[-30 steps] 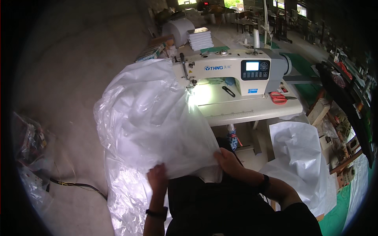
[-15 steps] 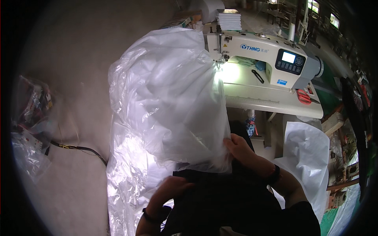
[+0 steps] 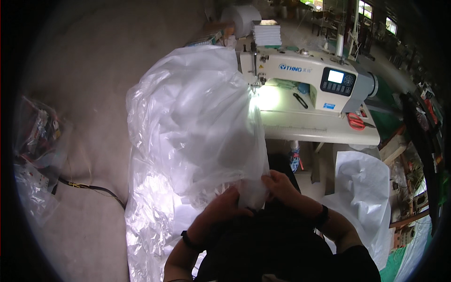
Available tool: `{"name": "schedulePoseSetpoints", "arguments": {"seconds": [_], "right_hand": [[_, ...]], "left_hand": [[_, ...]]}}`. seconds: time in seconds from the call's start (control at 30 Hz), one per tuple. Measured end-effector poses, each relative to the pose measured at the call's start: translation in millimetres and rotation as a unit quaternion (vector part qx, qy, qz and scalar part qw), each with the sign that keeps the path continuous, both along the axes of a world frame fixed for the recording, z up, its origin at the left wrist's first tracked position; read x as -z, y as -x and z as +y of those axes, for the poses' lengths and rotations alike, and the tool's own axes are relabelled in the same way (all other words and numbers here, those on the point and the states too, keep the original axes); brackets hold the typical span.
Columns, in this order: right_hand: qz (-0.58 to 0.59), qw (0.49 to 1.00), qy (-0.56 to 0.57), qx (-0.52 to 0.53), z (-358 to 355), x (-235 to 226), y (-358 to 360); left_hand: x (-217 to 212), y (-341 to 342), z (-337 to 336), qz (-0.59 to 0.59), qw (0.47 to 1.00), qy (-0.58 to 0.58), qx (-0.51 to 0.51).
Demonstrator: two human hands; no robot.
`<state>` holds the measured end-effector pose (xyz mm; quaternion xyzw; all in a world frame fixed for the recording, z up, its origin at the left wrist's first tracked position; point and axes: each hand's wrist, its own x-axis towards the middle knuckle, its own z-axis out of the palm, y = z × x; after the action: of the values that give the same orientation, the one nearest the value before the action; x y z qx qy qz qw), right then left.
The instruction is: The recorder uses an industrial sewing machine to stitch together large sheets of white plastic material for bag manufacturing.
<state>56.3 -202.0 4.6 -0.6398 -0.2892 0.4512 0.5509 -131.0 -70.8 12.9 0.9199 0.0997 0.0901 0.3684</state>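
Note:
A large translucent white plastic sheet [image 3: 197, 122] spreads from the sewing machine [image 3: 291, 70] down over my lap and hangs off to the left. Its right edge runs up to the lit needle area. My right hand [image 3: 281, 184] pinches that edge near the lower corner. Close by, my left hand [image 3: 228, 204] has its fingers against the sheet's lower border, thumb stretched toward the right hand; whether it grips the plastic is hard to make out.
Red-handled scissors [image 3: 356, 121] and a black cutter [image 3: 300, 100] lie on the machine table [image 3: 319, 134]. A stack of folded white sheets [image 3: 267, 34] and a white roll [image 3: 240, 21] stand behind. More white sheeting [image 3: 361, 188] hangs at right; a black cable [image 3: 94, 177] crosses the floor.
My left hand has moved up and right from my lap to the sheet's lower edge. My right hand stays on the right edge, slightly lower. The view has shifted a little.

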Motion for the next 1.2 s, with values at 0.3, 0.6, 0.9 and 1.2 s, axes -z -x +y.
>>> {"name": "schedulePoseSetpoints", "arguments": {"seconds": [0.3,0.6,0.9,1.2], "right_hand": [[-0.078,0.997,0.019,0.02,-1,9,6],[0.106,0.994,0.034,0.005,-30,-28,-31],[0.063,0.998,0.026,-0.005,-26,-5,-24],[-0.027,0.999,0.0,0.043,-25,-4,-9]], "left_hand": [[6,48,6,0.231,0.966,-0.084,-0.074],[96,275,138,0.181,0.883,-0.372,-0.222],[13,229,121,0.408,0.757,-0.442,-0.255],[48,2,13,-0.042,0.943,-0.308,-0.114]]}}
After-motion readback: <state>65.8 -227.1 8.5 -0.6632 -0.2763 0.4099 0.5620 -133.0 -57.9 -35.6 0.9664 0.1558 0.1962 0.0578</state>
